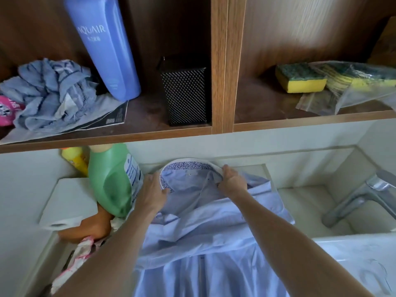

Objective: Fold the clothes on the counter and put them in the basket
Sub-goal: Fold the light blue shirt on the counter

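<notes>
Over 1 shirt (214, 224), left grip (153, 189) and right grip (232, 181) both pinch its collar.

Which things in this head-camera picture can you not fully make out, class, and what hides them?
Head view throughout.
Basket: outside the frame.
Shirt hem: cut off by the bottom edge.
Green detergent bottle cap: behind the shelf edge.
Yellow bottle: mostly behind the green bottle.
Pink item: cut by the left edge.
</notes>
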A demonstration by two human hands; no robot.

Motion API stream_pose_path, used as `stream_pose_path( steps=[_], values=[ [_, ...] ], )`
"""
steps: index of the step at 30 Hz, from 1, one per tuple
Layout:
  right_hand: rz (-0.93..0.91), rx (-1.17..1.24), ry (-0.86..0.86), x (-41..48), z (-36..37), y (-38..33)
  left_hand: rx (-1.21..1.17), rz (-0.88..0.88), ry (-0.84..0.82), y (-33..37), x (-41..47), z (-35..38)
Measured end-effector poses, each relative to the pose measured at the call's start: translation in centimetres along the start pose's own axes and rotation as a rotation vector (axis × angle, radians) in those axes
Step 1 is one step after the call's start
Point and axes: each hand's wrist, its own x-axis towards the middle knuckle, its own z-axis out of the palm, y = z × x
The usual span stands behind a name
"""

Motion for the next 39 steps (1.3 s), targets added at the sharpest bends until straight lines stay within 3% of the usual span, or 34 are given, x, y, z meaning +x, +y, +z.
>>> stream_pose_path(
  steps=[5, 9, 12, 16, 21, 24, 27, 29, 32, 36, 39],
  values=[
    [-0.08, 0.287, 0.17, 2.7, -3.6, 2.7, -0.114, -0.077, -0.116, 1.5, 4.4, 0.1],
    [-0.17, 0.368, 0.291, 2.8, -6.6, 4.6, -0.256, -0.104, -0.135, 3.8, 6.9, 0.6],
    [-0.068, 0.624, 0.3, 2.7, -8.4, 5.7, -0.443, -0.094, -0.018, 5.9, 7.9, -0.1],
    [-0.013, 0.844, 0.27, 2.5, -8.5, 6.4, -0.394, 0.069, 0.176, 8.2, 6.7, -2.3],
    [-0.085, 0.862, 0.122, 1.2, -8.0, 7.5, -0.615, 0.141, -0.014, 6.8, 3.8, -3.5],
    [-0.043, 0.848, 0.166, -0.2, -7.9, 8.4, -0.678, 0.034, 0.015, 4.3, 2.7, -3.4],
    [0.035, 0.821, 0.239, -1.5, -7.3, 9.4, -0.717, -0.033, -0.138, 2.2, 1.4, -2.5],
    [0.08, 0.719, 0.202, -2.4, -6.5, 10.0, -0.609, -0.024, -0.177, 0.5, 0.1, -1.6],
    [0.099, 0.489, 0.264, -3.7, -4.9, 10.3, -0.316, 0.146, -0.02, -1.7, -2.1, 0.5],
    [-0.112, 0.405, 0.42, -4.7, -2.6, 9.8, -0.21, 0.305, 0.103, -2.9, -3.7, 2.3],
    [-0.022, 0.353, 0.237, -4.3, -0.9, 10.2, -0.104, 0.536, 0.101, -2.4, -4.3, 3.3]
  ],
)
